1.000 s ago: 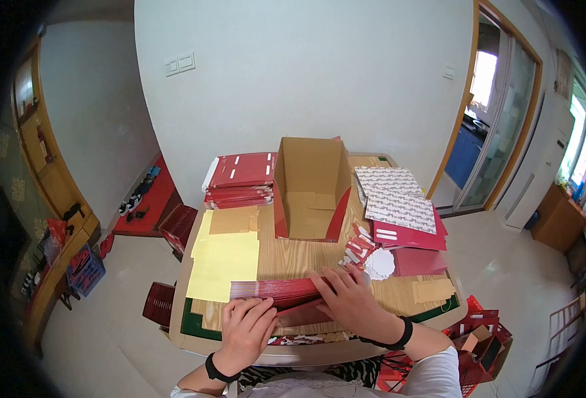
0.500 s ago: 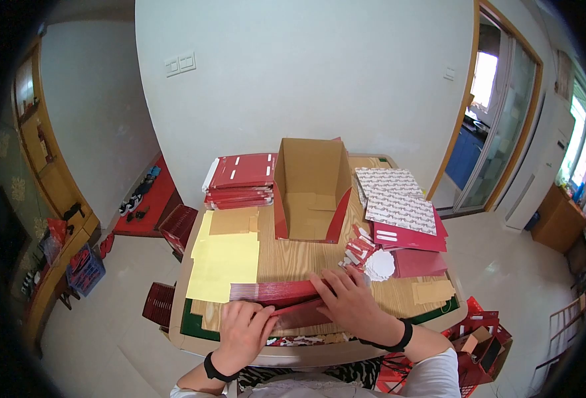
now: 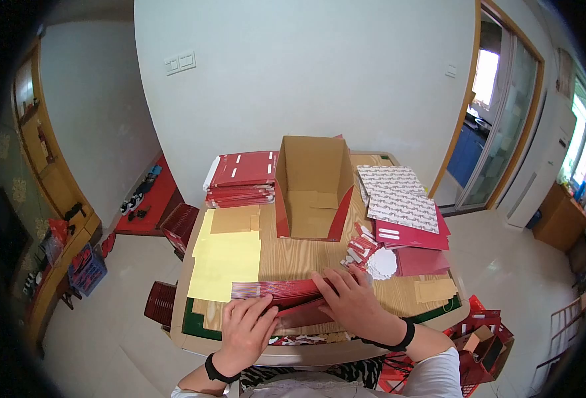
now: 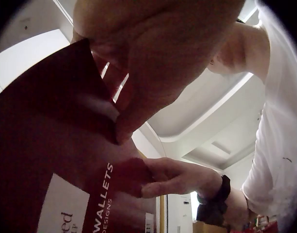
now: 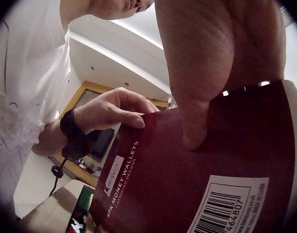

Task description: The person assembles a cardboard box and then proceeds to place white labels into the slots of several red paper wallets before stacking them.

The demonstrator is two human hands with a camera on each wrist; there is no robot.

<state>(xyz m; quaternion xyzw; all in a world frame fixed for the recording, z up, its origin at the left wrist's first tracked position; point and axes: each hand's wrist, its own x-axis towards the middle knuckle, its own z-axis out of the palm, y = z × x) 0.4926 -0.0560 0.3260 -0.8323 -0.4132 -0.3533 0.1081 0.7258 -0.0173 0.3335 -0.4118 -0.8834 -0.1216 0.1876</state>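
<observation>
A row of dark red money wallet sleeves (image 3: 286,289) stands on edge at the table's near side, lettered "4PK MONEY WALLETS" on the near face. My left hand (image 3: 245,326) grips its left end, fingers over the top edge and thumb on the near face. At the right end my right hand (image 3: 356,305) holds the sleeves the same way; its thumb (image 5: 194,128) presses the near face above a barcode label (image 5: 231,204) in the right wrist view. The nearest sleeve (image 3: 303,314) leans towards me, apart from the others at the top.
An open cardboard box (image 3: 313,212) stands at the back middle. Stacked red sleeves (image 3: 243,170) lie left of it, yellow sheets (image 3: 223,265) nearer. To the right are patterned white cards (image 3: 399,199), small red-and-white pieces (image 3: 360,245) and white round pieces (image 3: 382,264).
My left hand's fingers have lifted the nearest sleeve's edge slightly, then reached forward over the top again. The right hand keeps its place at the right end.
</observation>
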